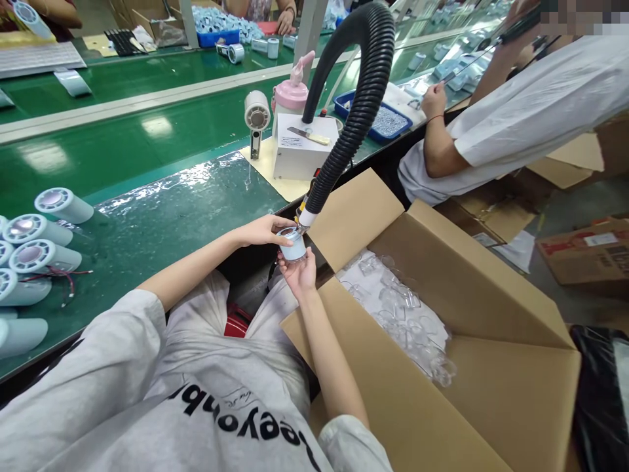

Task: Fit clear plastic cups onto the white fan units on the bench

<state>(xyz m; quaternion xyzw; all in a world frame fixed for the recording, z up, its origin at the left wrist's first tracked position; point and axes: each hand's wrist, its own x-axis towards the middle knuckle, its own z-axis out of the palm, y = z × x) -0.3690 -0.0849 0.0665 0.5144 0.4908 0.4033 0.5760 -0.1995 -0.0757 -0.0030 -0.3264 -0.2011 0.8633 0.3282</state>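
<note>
In the head view, a short pale-blue plastic cylinder (pixel 293 248) is held just beneath the white tip (pixel 308 217) of a black corrugated hose (pixel 350 134). It is pinched near the top by the left hand (pixel 265 231) and cupped below by the right hand (pixel 301 270), both closed. Work at the tip appears in hand; steady holding seems called for next.

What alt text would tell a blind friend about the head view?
A person's left hand and right hand hold a pale-blue cylinder by the end of a black hose. Similar cylinders lie on the green worktop at left; an open cardboard box at right holds clear pieces.
</note>
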